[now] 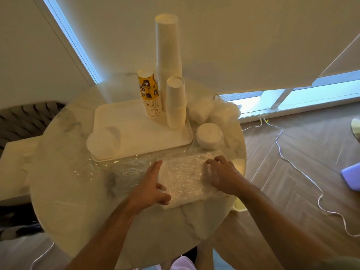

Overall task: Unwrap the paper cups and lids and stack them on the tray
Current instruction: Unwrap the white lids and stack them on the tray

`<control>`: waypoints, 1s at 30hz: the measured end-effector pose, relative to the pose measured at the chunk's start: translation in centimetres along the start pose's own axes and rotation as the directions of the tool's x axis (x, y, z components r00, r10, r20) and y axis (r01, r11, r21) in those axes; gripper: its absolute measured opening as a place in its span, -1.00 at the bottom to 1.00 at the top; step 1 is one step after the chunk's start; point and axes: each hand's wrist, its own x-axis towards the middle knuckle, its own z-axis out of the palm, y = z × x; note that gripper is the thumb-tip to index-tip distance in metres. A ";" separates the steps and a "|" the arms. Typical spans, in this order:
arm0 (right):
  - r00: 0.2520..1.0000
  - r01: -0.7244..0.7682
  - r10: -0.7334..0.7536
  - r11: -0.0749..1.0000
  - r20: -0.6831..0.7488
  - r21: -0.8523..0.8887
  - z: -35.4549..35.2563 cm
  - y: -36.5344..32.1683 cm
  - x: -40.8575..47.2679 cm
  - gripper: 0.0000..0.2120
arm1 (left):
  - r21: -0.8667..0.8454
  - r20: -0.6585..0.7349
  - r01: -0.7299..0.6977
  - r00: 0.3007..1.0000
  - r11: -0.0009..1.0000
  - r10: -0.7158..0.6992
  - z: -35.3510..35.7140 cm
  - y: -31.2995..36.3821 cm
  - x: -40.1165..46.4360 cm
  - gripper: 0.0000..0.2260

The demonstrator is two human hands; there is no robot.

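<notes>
Here, a flat plastic-wrapped pack [185, 180] of what seem to be white lids is seen lying on the round marble bench [78, 191], toward the 5 o'clock part of its top. It is flanked by both hands: the left hand [153, 186] is laid against its 9 o'clock edge with fingers straight and the thumb at the near corner, while the right hand [222, 176] is set on its 3 o'clock end with fingers bent onto the crinkled wrap; whether that grip pinches the film cannot be told. Loose clear film [120, 166] is spread at 10 o'clock from the pack. Beyond it, at 12 o'clock, a white tray [126, 121] is placed, bearing a stack of lids [103, 141] at its near left corner, a printed yellow cup stack [150, 94], a tall white cup stack [168, 49] and a shorter white cup stack [176, 102]. Just beside the tray at 3 o'clock a bare lid stack [209, 135] is seen, with wrapped bundles [214, 110] behind it.
</notes>
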 end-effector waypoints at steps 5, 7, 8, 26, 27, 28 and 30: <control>1.000 0.016 -0.016 1.000 -0.001 -0.014 0.8 0.5 0.5 -0.40 | 0.010 0.008 0.014 1.000 1.000 -0.014 -0.1 -0.7 0.5 0.04; 1.000 0.009 -0.009 1.000 0.001 -0.011 0.8 0.4 0.6 -0.38 | 0.163 -0.075 -0.043 0.996 0.986 0.056 -0.2 -0.3 0.5 -0.09; 1.000 0.004 -0.004 1.000 0.003 -0.008 0.8 0.3 0.6 -0.37 | 0.310 -0.168 -0.078 0.976 0.947 0.135 -0.3 -0.3 0.7 -0.19; 0.995 -0.032 0.031 0.999 0.099 0.015 -0.4 1.8 1.3 0.03 | 0.884 -0.006 0.001 1.000 0.467 0.010 4.1 0.5 4.3 -0.12; 0.993 -0.027 0.025 1.000 0.116 0.013 -0.5 2.0 1.3 0.08 | 0.882 -0.002 0.003 1.000 0.471 -0.002 4.0 0.4 4.2 -0.09; 0.991 -0.017 0.015 1.000 0.130 0.010 -0.6 2.2 1.4 0.12 | 0.877 -0.003 0.004 1.000 0.480 -0.003 4.0 0.3 4.2 -0.07; 0.988 -0.005 0.005 1.000 0.157 0.000 -0.8 2.6 1.6 0.14 | 0.864 -0.015 0.006 1.000 0.503 0.014 4.0 0.3 4.1 -0.05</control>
